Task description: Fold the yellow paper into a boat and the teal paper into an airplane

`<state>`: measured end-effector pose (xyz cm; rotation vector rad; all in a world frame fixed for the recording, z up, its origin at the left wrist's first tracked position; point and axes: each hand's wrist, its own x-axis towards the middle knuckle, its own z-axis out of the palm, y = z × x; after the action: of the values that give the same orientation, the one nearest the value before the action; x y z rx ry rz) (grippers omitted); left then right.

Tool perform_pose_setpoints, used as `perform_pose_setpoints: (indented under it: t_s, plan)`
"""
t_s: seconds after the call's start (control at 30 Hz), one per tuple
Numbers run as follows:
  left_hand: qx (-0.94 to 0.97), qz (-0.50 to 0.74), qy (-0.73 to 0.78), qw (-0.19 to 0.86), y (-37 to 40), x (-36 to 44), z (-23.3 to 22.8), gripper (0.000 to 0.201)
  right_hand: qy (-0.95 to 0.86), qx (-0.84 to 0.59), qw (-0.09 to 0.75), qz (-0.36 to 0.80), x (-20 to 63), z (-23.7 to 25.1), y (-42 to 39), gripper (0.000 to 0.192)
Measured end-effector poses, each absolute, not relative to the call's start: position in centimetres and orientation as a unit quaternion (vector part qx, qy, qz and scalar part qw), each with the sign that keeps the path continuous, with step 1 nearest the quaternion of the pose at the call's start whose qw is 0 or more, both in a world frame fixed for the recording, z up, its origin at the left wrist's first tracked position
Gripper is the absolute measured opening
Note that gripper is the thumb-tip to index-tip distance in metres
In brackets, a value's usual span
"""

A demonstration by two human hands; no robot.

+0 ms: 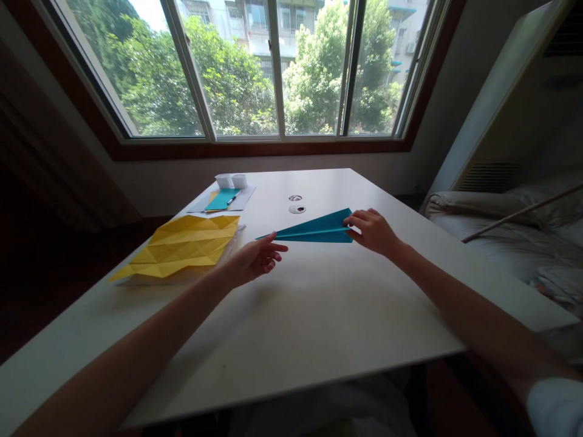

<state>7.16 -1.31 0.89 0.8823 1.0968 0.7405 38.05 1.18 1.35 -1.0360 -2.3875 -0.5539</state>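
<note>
A white table (319,315) carries a creased yellow paper sheet (182,246) at nine o'clock, a stack of papers (223,200) with two small white cups (231,180) at eleven, and a folded blue paper (314,229) near centre.

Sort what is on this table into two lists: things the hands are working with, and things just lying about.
In hand:
- teal paper plane, pinched at its wide end by the right hand
- left hand, fingers at the plane's pointed tip

Lying about:
- creased yellow paper
- teal sheet with a pen
- two small white cups
- white table
</note>
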Motion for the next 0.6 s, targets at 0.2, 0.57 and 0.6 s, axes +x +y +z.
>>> perform_pose_setpoints:
  t_s: [0.2,0.57,0.6]
  plan:
    - [0.339,0.438,0.485,0.676,-1.5,8.1,0.8,0.026,-0.877,-0.330,0.272,-0.221,37.4,1.3,0.3,0.023]
    - [0.320,0.412,0.498,0.693,-1.7,8.4,0.5,0.027,-0.856,-0.357,0.282,-0.246,37.8,1.4,0.3,0.027]
    - [0.327,0.424,0.492,0.687,-1.7,8.4,0.5,0.024,-0.858,-0.350,0.282,-0.248,37.7,1.4,0.3,0.026]
